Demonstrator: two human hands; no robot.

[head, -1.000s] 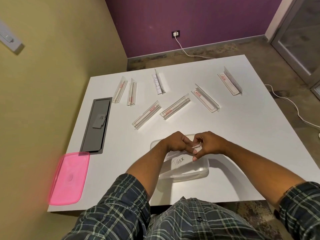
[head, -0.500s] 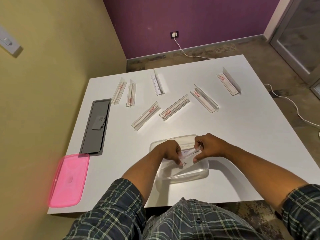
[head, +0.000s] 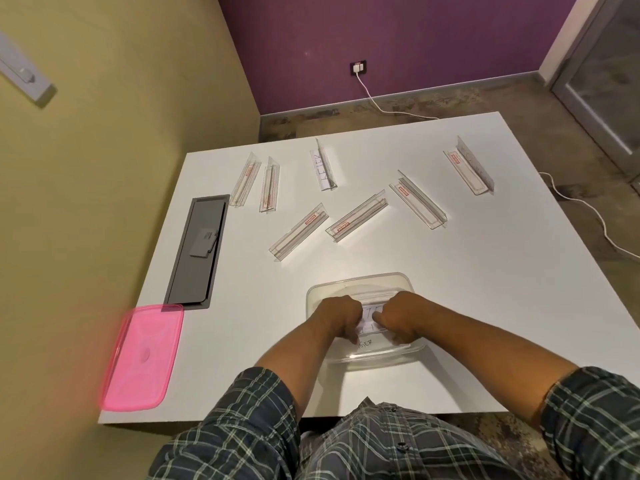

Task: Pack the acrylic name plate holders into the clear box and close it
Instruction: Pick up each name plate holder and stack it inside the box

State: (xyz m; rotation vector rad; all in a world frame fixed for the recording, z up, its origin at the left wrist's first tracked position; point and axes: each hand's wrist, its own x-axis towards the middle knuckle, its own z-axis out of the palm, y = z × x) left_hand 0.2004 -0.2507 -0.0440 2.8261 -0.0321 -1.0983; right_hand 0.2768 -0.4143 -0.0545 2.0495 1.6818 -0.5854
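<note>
Both hands now lower into box (head: 398,280), left hand (head: 341,315) and right hand (head: 398,315) pinching one holder (head: 373,315) inside; seven holders still on table (head: 450,289), pink lid (head: 142,358) off.

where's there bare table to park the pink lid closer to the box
Free: the strip between the pink lid and the box, in front of the grey hatch; also the wide patch right of the box, toward the table edge. Crowded: the far half, where seven holders lie scattered. Both hands fill the box.
</note>
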